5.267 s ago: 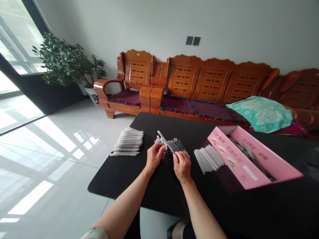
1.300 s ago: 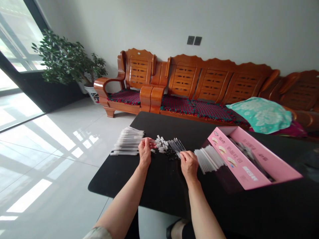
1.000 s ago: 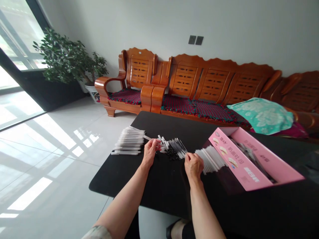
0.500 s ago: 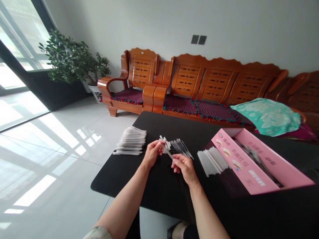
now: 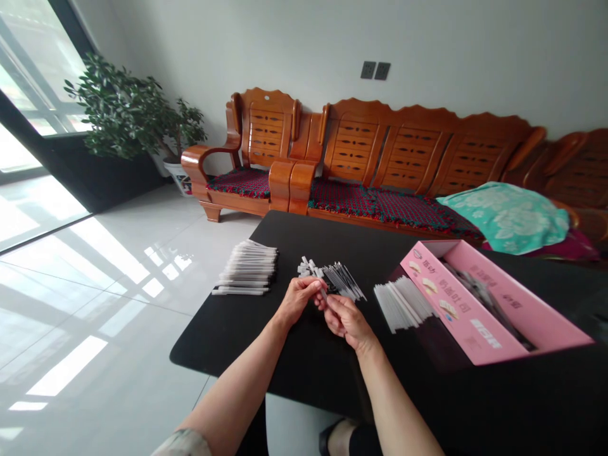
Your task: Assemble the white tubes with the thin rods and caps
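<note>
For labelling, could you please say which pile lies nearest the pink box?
The white tubes, beside the pink box; dark rods, small white pieces and dark-ended sticks lie farther left.

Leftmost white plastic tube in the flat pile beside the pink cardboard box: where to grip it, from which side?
Likely the near end of the leftmost white plastic tube, pinched from above and left. It lies flat, that end and its left side open to the black tabletop; other white tubes crowd its right, and the pink cardboard box stands beyond them.
</note>
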`<action>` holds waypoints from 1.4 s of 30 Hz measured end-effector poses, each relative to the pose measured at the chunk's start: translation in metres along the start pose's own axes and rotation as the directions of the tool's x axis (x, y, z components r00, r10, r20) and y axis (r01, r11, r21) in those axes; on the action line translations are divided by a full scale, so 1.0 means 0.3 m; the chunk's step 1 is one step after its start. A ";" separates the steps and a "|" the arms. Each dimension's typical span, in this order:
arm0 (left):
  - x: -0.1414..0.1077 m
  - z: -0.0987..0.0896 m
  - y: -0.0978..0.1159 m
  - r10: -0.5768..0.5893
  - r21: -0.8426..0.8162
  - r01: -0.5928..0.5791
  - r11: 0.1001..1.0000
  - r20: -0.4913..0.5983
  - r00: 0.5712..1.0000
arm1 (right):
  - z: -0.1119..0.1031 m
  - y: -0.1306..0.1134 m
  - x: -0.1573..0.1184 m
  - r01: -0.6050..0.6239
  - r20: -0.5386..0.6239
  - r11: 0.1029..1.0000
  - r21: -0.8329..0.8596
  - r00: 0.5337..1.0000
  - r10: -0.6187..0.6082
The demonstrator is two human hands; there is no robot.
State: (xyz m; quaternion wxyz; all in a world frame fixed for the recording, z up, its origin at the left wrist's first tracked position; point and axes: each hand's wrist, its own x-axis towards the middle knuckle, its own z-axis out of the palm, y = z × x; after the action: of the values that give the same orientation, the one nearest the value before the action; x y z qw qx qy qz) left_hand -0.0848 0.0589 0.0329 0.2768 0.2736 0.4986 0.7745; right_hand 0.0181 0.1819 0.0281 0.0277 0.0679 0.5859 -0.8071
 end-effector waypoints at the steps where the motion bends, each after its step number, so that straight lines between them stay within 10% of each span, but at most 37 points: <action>1: 0.002 0.000 -0.003 0.005 0.001 -0.005 1.000 -0.018 1.000 | 0.003 -0.001 0.003 0.011 -0.011 0.999 -0.031 1.000 -0.011; 5: 0.007 -0.007 -0.011 0.016 0.016 -0.015 1.000 -0.069 0.998 | 0.017 -0.005 0.013 0.152 -0.085 0.932 -0.330 0.978 -0.189; 11: 0.017 -0.016 -0.021 0.045 0.000 -0.045 0.999 -0.151 0.988 | 0.042 0.010 0.033 0.202 -0.145 0.527 -0.825 0.826 -0.544; 14: 0.020 -0.026 -0.025 0.039 -0.039 -0.044 0.998 -0.113 0.993 | 0.044 0.014 0.032 0.199 -0.179 0.642 -0.741 0.862 -0.474; 18: 0.015 -0.032 -0.028 -0.033 -0.077 0.035 0.996 0.024 0.999 | 0.023 0.002 0.009 0.067 -0.038 0.955 -0.289 0.996 -0.082; 21: 0.013 -0.026 -0.030 -0.066 -0.080 0.072 0.994 0.077 0.995 | 0.010 -0.006 -0.005 -0.026 0.082 0.990 -0.141 0.996 0.037; 24: 0.025 -0.033 -0.024 -0.012 -0.073 0.012 0.997 -0.006 1.000 | 0.007 -0.004 -0.007 0.094 -0.042 0.953 -0.288 0.993 -0.111; 28: 0.041 -0.064 -0.007 0.186 -0.033 -0.215 0.976 -0.381 0.905 | -0.003 0.007 -0.004 0.224 -0.185 0.614 -0.757 0.828 -0.529; 35: 0.023 -0.043 -0.029 0.198 0.329 -0.100 0.939 -0.279 0.940 | -0.067 0.010 -0.002 -0.011 -0.307 0.391 -0.920 0.639 -0.705; 39: 0.022 -0.065 -0.047 0.179 0.429 0.005 0.904 -0.388 0.904 | -0.189 -0.006 -0.035 -0.277 -0.396 0.306 -0.911 0.375 -0.838; 42: 0.024 -0.082 -0.057 0.202 0.515 0.059 0.855 -0.435 0.877 | -0.296 -0.013 -0.069 -0.423 -0.333 0.198 -0.884 0.274 -0.902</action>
State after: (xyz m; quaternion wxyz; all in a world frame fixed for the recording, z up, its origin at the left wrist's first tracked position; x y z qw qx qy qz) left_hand -0.1042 0.0546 0.0095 0.0333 0.1584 0.7278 0.6664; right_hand 0.0449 0.2668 0.0078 -0.4533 0.3403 0.8221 -0.0528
